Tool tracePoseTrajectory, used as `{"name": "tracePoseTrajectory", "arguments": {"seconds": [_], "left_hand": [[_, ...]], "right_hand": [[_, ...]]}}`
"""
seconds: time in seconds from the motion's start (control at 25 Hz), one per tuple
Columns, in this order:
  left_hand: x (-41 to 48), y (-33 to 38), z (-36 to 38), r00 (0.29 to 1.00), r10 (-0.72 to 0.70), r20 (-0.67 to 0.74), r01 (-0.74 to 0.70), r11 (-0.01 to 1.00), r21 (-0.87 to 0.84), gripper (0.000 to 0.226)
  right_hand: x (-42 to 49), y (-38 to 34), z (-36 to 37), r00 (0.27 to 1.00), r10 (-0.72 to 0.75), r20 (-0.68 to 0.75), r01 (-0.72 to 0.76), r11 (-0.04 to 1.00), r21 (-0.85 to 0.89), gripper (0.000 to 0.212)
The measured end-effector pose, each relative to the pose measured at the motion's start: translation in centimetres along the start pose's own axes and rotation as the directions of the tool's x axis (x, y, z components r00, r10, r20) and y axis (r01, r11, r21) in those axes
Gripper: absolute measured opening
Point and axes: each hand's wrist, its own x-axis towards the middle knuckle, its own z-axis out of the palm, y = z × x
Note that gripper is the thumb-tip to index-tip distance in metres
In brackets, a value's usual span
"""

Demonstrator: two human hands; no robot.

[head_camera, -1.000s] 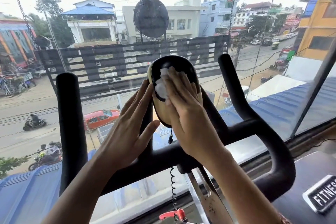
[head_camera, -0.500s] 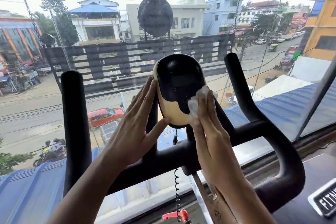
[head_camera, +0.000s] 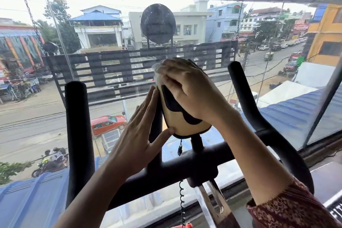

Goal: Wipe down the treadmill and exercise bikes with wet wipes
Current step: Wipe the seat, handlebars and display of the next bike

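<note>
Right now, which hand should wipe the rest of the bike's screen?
Probably the right hand: it holds the wipe on the top of the screen, so it can just slide down. The left hand lies flat against the screen's side with no wipe, steadying it.

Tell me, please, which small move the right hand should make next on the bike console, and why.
Probably draw the right hand and its wet wipe down the console face. The wipe sits at the top left edge, the black and tan lower part lies uncovered, and the left hand braces the console's side.
</note>
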Motion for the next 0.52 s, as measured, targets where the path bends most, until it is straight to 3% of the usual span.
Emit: {"name": "tracePoseTrajectory", "arguments": {"seconds": [0.08,0.16,0.24,0.36,0.44,0.52], "left_hand": [[0.0,-0.1,0.0,1.0,-0.003,0.003,0.003,1.0,0.005,0.082],[0.1,-0.2,0.1,1.0,0.01,0.001,-0.01,1.0,0.007,0.082],[0.3,-0.3,0.1,0.999,0.032,-0.005,-0.032,0.999,0.019,0.082],[0.4,-0.3,0.0,1.0,0.019,-0.002,-0.019,0.999,0.033,0.083],[0.3,-0.2,0.0,1.0,0.01,-0.005,-0.01,0.999,0.041,0.084],[0.1,-0.1,0.0,1.0,0.01,-0.007,-0.01,0.999,0.03,0.084]], "right_hand": [[0.1,1.4,-0.4,0.972,0.228,-0.063,-0.218,0.966,0.136,0.038],[-0.2,1.6,0.0,0.939,0.308,-0.15,-0.295,0.95,0.106,0.041],[-0.7,0.5,0.5,0.975,0.137,-0.175,-0.151,0.986,-0.069,0.048],[-1.0,-0.8,0.9,0.988,-0.155,-0.028,0.147,0.973,-0.175,0.041],[-0.9,-0.7,0.9,0.987,-0.161,0.001,0.159,0.977,-0.14,0.039],[-0.6,-0.1,0.9,0.995,-0.057,-0.082,0.05,0.995,-0.088,0.046]]}}
